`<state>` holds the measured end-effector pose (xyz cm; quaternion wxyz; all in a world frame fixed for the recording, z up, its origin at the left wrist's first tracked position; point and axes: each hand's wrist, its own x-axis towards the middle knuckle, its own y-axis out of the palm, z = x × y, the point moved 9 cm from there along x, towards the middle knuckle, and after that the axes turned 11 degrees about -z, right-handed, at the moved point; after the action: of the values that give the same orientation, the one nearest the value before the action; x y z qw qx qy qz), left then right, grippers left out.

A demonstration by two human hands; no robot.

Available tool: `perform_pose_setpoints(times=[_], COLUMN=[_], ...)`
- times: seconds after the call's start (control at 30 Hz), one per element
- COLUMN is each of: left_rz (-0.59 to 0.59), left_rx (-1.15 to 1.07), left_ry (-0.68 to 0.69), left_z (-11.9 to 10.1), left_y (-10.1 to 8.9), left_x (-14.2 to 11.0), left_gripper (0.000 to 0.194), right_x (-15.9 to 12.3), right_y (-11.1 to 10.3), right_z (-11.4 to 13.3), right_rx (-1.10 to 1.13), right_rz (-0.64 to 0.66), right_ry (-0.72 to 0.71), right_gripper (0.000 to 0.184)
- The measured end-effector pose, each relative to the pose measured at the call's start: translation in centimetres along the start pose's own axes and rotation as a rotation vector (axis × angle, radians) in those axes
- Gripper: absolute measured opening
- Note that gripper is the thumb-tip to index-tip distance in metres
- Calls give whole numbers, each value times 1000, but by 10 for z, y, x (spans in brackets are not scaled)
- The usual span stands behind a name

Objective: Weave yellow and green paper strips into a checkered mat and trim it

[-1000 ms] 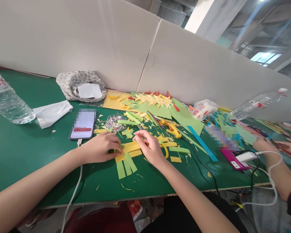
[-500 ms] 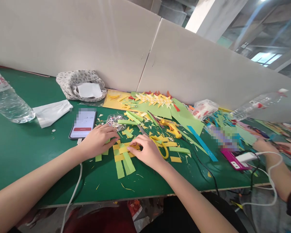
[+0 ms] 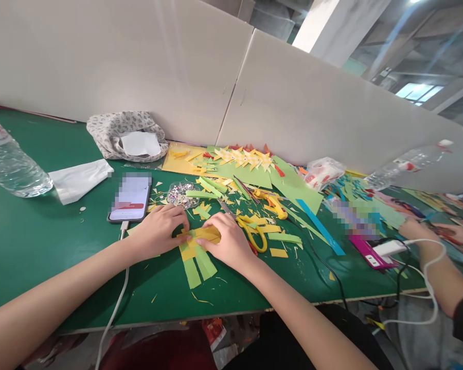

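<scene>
A small weave of yellow and light-green paper strips (image 3: 197, 251) lies on the green table (image 3: 42, 231) in front of me. My left hand (image 3: 160, 231) rests on its left side with fingers curled, pinching the strips at the left edge. My right hand (image 3: 226, 241) presses on the right side, fingertips closed on a yellow strip. Green strip ends stick out below both hands. Yellow-handled scissors (image 3: 252, 231) lie just right of my right hand.
A phone (image 3: 130, 199) on a white cable lies behind my left hand, beside a dish of beads (image 3: 179, 194). Paper scraps, a yellow glue gun (image 3: 272, 201), a water bottle (image 3: 11, 164), tissue and a cloth pouch lie around. Another person's hands (image 3: 447, 234) work at the right.
My right hand came down from above the strips onto the weave. My left hand shifted along the weave's left edge, and both hands now close in on it together.
</scene>
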<state>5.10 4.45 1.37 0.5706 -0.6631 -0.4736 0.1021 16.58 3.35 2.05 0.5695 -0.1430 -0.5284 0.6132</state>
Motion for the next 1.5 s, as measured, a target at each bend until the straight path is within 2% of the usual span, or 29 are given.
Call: perform_pose_setpoints(times=[0.13,0.33,0.4,0.57,0.7,0.8,0.93,1.27,1.5], left_rz=[24,83,100,146,126,123,128,197,276], left_rx=[-100,-267,-300,-472,-733,-841,-885,-1000,-948], left_ry=[-4,-115,-167,-280,-403,-482,-530,-610,-638], left_z=[-1,1,4,7,8,11,15,11,13], left_y=[2,2,1,3,9,16,20,20,29], left_x=[0,1,1,-2,-5,-7,-7,-9,-13], left_gripper=[16,16,16,19,24,26,27,29,39], right_x=[3,5,5,3,7,9,12,15,15], right_y=[-6,-2,-2,-1,-12,-15,-17,-12,-17], right_z=[4,-2,-6,-20,-12,-7,-9,-14,-13], right_rx=[31,51,75,233,337,354,394,673,621], right_rz=[-20,54,66,134,69,62,38,3,-103], right_ry=[-69,-63,-17,207,219,229,282,359,328], right_gripper=[37,20,22,25,23,26,34,45,48])
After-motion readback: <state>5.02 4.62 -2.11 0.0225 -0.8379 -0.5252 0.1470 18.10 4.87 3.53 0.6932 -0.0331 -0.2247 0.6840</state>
